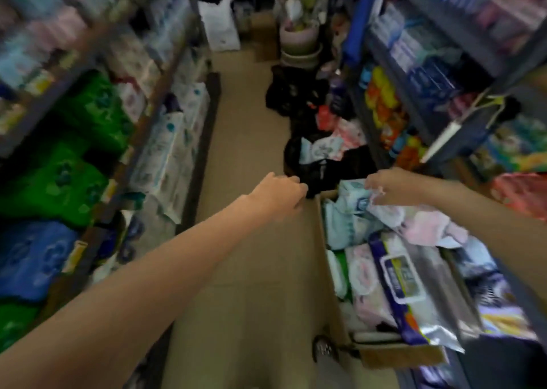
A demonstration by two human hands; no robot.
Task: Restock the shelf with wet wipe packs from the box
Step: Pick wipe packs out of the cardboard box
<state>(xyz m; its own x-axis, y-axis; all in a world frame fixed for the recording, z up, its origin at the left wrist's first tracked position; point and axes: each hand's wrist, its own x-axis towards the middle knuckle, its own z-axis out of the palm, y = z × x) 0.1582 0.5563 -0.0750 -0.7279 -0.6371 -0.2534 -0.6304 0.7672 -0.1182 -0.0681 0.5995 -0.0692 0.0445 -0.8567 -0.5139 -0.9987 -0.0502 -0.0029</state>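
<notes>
Landmark: open brown cardboard box (321, 234) standing on the beige tiled floor (251, 152) at the right of the aisle; all places below are given from it.
Box contents: soft plastic wet wipe packs, loosely heaped above the rim. At the far end, a pale blue wet wipe pack (350, 208); beside it, crumpled pink packs (426, 223); at the near end, a large silver foil pack with a dark blue label (414, 288), glossy and flat, overhanging the near rim; along the left wall, rounded pale pink packs (364, 276) and a green-and-white pack on edge.
Right hand (390, 186): over the far end of the box, fingers curled down onto the top of the pale blue pack and the crinkled wrapping next to it; whether the grip is closed cannot be told through the blur.
Left hand (279, 195): left of the box's far corner, above the floor, fingers loosely bent, holding nothing.
Shelf: metal shelving unit left of the box (148, 116), across the aisle, stocked with white patterned packs, with green and blue soft packs nearer the camera.
Beyond the box: black plastic bags (322, 163) on the floor, with pale packs showing in them.
Image quality: heavy motion blur; labels unreadable.
</notes>
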